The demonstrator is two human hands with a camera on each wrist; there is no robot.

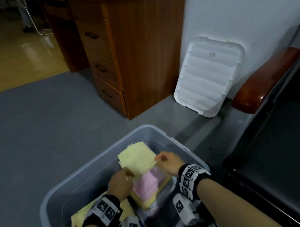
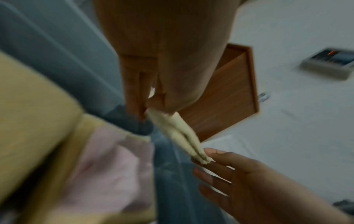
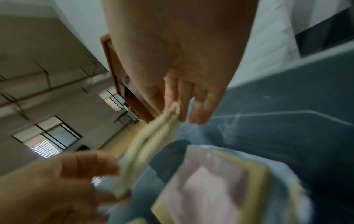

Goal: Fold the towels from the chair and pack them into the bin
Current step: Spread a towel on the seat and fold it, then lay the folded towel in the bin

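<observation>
Our left hand (image 1: 120,183) and right hand (image 1: 169,162) each pinch a near corner of a folded pale-yellow towel (image 1: 137,158), held flat over the grey bin (image 1: 89,173) at lower centre of the head view. Below it, a pink towel (image 1: 147,183) tops a yellow stack against the bin's right wall. The bin's far corner lies bare. The white lid (image 1: 209,77) leans on the wall, upper right.
</observation>
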